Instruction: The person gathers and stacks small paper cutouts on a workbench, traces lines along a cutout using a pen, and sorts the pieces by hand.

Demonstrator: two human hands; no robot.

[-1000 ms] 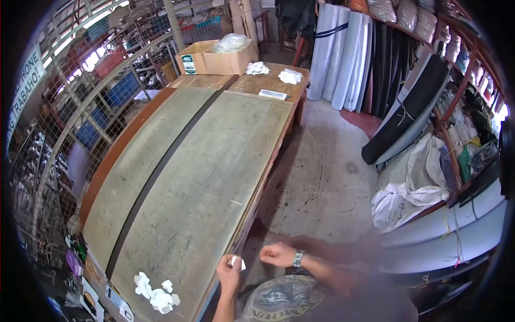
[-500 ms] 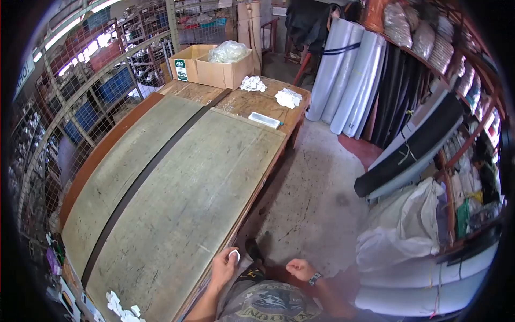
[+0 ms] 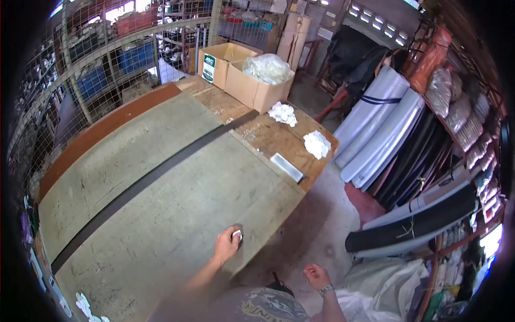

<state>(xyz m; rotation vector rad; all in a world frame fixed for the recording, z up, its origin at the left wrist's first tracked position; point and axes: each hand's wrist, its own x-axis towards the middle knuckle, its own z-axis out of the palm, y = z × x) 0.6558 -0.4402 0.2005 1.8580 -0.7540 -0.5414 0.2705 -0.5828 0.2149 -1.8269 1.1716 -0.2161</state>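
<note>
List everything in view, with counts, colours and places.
Table: one, brown wood, left to centre
Sheets: two, grey-green, on table
Strip: one, dark, between sheets
Boxes: two, brown, table's far end
Clear plastic: one heap, in right box
Piles of pieces: three, white, two at table's far end, one near left corner
Flat object: one, pale, table's far end
Small piece: one, white, in left hand
Wire fence: one, beige, behind table
Bins: at least two, blue, behind fence
Rolls: many, whitish, grey, black, right
Bags: many, clear and orange, upper right
Sack: one or more, whitish, lower right
Watch: one, silvery, right wrist
Left hand: one, over table
Right hand: one, over floor
</note>
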